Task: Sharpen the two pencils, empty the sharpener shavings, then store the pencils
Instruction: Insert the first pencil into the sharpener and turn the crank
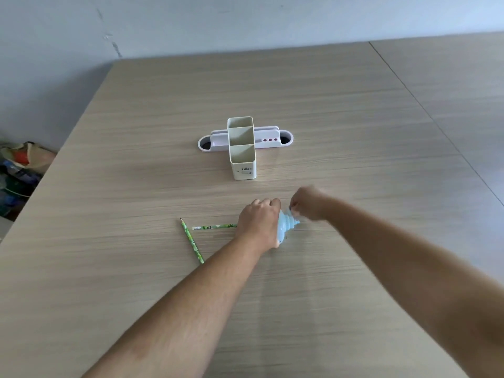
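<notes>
A light blue pencil sharpener stands on the wooden table. My left hand grips its body from the left. My right hand pinches the small crank at its right end. One green patterned pencil lies flat and points into the sharpener from the left, its right end hidden behind my left hand. A second green pencil lies loose on the table at a slant, its sharpened tip pointing away from me. A cream three-compartment pencil holder stands further back, empty.
A white oblong desk organiser with small holes lies behind the cream holder. Off the table's left edge, bags and clutter sit on the floor. A second table adjoins on the right.
</notes>
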Tool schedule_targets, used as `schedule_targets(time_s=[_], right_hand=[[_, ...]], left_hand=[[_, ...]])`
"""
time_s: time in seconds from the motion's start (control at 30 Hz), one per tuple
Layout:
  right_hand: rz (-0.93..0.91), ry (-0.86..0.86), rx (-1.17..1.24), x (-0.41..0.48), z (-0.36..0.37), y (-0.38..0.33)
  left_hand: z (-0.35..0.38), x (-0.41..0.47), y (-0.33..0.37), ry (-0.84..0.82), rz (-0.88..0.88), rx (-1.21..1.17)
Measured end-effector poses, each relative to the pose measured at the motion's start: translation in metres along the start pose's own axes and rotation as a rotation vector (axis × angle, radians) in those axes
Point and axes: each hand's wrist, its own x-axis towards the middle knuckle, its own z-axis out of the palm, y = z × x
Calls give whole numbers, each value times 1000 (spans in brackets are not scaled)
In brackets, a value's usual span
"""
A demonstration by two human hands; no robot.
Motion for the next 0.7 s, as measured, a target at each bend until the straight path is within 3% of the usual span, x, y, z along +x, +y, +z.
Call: schedule_targets(time_s=[0.07,0.17,0.23,0.3,0.4,0.5,0.6,0.63,0.7], right_hand=[[15,-195,-4,-12,29,-2],[-105,-458,203,-47,0,4],[-154,-370,257,-49,-32,7],[-129,-158,204,-32,-45,6],[-5,57,82,-6,-11,-1],[35,-122,56,-13,33,0],[-98,-405,179,-46,8,6],[-125,-395,210,-50,-9,7],[-130,-171,189,-41,-36,8]], left_hand=[[0,1,0,-4,-22,-21],[3,0,0,12,-13,-16],[1,0,-1,21,-12,-7],[0,0,-1,-3,-7,4],[0,0,0,-7,-3,17],[1,1,1,-9,-34,-21],[3,0,1,15,-19,-22],[3,0,0,28,-12,-17],[2,-1,0,31,-6,-6]])
